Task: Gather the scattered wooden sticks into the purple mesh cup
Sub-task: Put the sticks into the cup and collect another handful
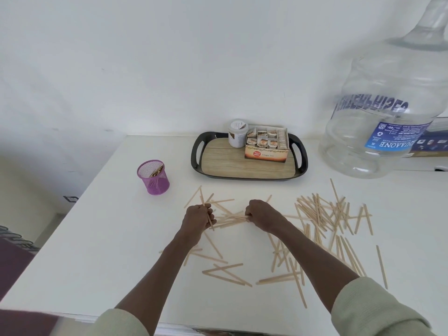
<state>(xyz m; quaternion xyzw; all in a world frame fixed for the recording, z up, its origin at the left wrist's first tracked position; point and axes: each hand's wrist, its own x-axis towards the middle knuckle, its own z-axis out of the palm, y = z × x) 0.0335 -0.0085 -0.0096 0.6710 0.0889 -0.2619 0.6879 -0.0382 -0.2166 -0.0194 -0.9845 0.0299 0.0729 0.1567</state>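
Left hand (198, 215): fingers curled round a small bunch of wooden sticks (322, 214), held roughly upright, just left of the central heap.
Right hand (260, 214): fingers curled, pinching the ends of a few flat-lying sticks that run leftward toward the other hand.
Sticks: scattered across the bench (109, 251) — thickest to the right of the right hand, a looser scatter under and between both forearms, one lying alone at far right.
Purple mesh cup (154, 178): upright, well left of the heap and behind the left hand; a few sticks lean inside it.
Tray (242, 170): dark rim, wood-grain floor, behind the sticks; it carries a white jar (238, 133) and, touching it, an open box of tea sachets (266, 144).
Water bottle (388, 105): large, clear, standing neck up with its label upside down, at the right — it overhangs the bench's far right corner.
Bench surface: plain white, matte.
Room: white wall behind; a dark purple patterned cloth (12, 258) at lower left, beyond the bench edge.
Sleeves: pale green, pushed up both forearms.
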